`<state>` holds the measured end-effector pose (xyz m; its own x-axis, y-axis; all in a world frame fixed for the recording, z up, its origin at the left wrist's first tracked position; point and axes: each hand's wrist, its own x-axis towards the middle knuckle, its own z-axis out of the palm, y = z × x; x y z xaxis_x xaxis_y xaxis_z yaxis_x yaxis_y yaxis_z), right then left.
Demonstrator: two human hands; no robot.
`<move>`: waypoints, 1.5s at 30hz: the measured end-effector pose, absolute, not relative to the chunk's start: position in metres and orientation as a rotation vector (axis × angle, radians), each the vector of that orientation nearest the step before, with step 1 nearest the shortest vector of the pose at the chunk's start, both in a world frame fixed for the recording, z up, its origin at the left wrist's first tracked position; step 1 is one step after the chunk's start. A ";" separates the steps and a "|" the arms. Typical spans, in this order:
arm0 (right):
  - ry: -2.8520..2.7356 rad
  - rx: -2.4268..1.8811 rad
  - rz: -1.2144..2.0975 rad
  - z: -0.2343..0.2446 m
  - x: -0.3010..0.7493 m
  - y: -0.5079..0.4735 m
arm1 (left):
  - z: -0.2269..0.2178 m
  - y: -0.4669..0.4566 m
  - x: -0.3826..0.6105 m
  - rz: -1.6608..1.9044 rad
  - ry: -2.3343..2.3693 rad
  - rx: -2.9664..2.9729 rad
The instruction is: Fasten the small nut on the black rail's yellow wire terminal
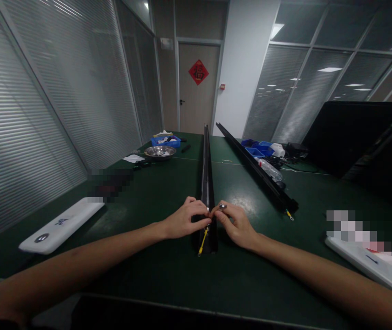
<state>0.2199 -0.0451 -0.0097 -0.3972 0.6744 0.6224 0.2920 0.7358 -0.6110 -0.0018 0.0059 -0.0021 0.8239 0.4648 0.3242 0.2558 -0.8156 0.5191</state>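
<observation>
- Left hand (182,222) pinched the near end of the black rail (207,174); right hand (235,224) pinched a silver part (222,206) just beside it
- Yellow wire (203,240) trailed from that end, stopping short of the surface (168,279) edge
- White panels (62,224) lay well clear on both sides

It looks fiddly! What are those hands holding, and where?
Right hand pinches a small silvery part in its fingertips. Left hand seems to pinch the upper end of the yellow wire.
</observation>
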 end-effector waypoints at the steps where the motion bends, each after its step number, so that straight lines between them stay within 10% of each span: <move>1: -1.991 -0.738 0.508 -0.010 0.220 -0.045 | -0.002 0.006 -0.002 0.616 0.535 2.544; 45: -1.974 -0.742 0.542 -0.014 0.221 -0.039 | -0.002 0.005 -0.002 0.648 0.580 2.504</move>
